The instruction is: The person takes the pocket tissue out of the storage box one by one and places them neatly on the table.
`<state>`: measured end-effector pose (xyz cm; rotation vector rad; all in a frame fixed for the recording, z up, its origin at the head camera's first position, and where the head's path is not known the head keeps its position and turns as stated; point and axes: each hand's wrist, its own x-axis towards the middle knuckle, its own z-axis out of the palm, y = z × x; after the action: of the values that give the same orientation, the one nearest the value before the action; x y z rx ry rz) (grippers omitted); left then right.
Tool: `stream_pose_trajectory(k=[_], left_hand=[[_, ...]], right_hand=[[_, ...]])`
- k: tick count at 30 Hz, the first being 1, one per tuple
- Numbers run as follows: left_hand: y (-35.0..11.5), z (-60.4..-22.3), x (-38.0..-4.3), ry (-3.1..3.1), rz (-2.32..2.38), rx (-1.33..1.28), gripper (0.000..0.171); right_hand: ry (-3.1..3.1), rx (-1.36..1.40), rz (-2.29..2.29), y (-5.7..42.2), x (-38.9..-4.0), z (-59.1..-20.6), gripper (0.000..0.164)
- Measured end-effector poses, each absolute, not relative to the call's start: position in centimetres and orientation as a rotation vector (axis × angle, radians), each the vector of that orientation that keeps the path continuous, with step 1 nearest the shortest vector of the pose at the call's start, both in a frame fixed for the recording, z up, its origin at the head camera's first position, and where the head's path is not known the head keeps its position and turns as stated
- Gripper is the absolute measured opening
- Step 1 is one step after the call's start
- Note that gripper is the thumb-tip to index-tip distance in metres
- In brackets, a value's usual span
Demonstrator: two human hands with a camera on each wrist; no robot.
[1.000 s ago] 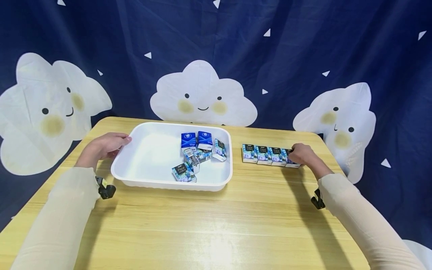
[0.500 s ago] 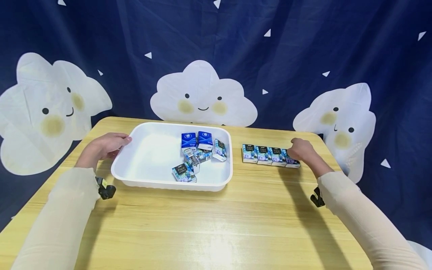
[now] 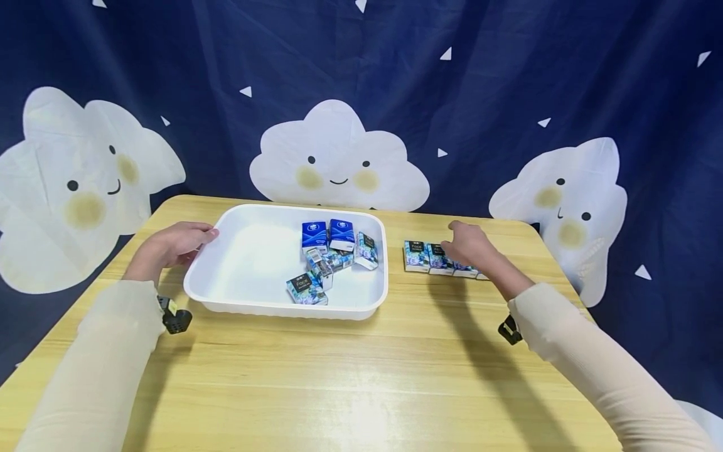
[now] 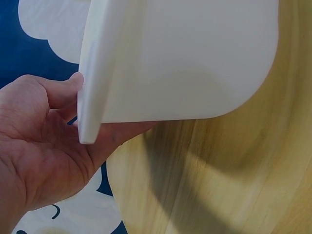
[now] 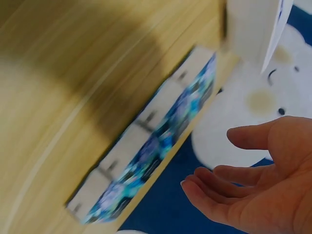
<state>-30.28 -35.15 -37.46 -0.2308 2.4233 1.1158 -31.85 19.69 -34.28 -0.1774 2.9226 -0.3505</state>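
My left hand (image 3: 177, 243) holds the left end of a white plastic tray (image 3: 282, 309). In the left wrist view its thumb presses the rim (image 4: 92, 73) and the other fingers reach under the tray. My right hand (image 3: 471, 245) hovers above a row of small floral-printed packs (image 3: 416, 256) marked "Face", hiding part of the ones at the right end. Its fingers are loosely bent with nothing between them in the right wrist view, apart from the packs (image 5: 124, 148). Inside the tray lie two blue packs (image 3: 313, 235) and several floral packs (image 3: 306, 289), jumbled toward the right side.
The wooden table (image 3: 316, 383) extends in front of the tray and the row. Behind its far edge hangs a dark blue curtain (image 3: 463, 100) with smiling clouds. A black wrist camera (image 3: 177, 319) sits at the left cuff.
My right hand has let go of the pack at the row's right end and moved left over the row. The left hand keeps its hold on the tray.
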Motion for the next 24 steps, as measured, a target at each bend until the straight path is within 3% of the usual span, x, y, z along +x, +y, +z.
stream_pose_trajectory(k=[24], left_hand=[[-35.4,-37.6,-30.1,2.41,1.158,-0.245,0.062]], right_hand=[[3.008,-0.525,-0.475,10.5,-29.0,-34.3,0.052]])
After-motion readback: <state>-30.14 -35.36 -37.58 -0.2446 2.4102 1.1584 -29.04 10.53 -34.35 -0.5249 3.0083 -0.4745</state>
